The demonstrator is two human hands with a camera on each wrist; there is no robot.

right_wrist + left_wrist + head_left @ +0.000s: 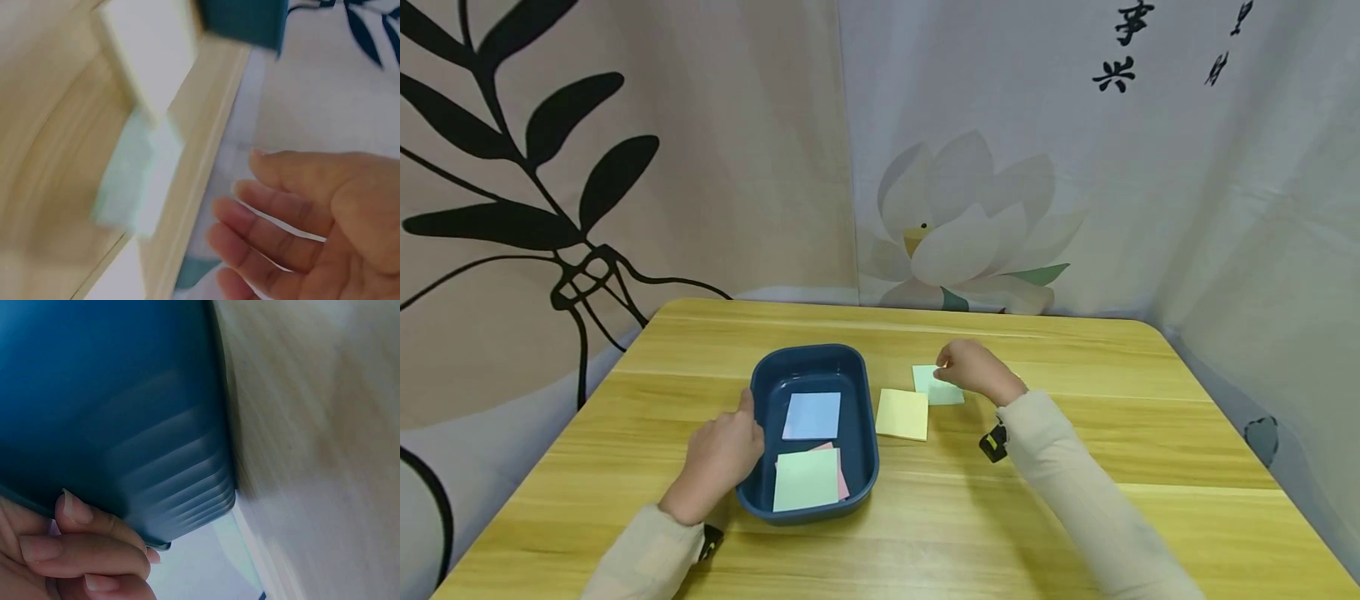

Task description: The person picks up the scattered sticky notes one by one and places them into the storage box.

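Note:
A dark blue tray [869, 417] stands on the table. In it lie a light blue sticky note pad [812, 416] and a pale green pad [806, 481], which partly covers a pink one [842, 483]. My left hand [718, 454] holds the tray's left rim, its index finger stretched along the edge and the other fingers curled. Over a mint green sticky note pad [946, 392] hovers my right hand [976, 368]; the right wrist view shows its fingers loosely bent with nothing between them. A thick yellow pad [902, 414] lies between the tray and the mint pad.
The wooden table [1075, 517] reaches back to a hanging curtain [760, 150] printed with leaves and a lotus. A second curtain side [1262, 233] falls along the right.

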